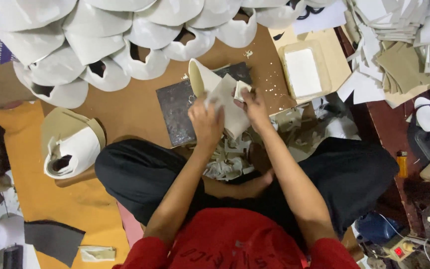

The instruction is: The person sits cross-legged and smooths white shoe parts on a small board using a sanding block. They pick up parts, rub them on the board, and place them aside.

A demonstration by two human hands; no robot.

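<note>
red sleeves and bare forearms run up from the bottom edge to both hands. left hand and right hand are both closed on a white shoe upper, held above the dark slab on the brown board. white scraps lie between the crossed legs. more uppers are piled beyond; a white tray sits to the right.
</note>
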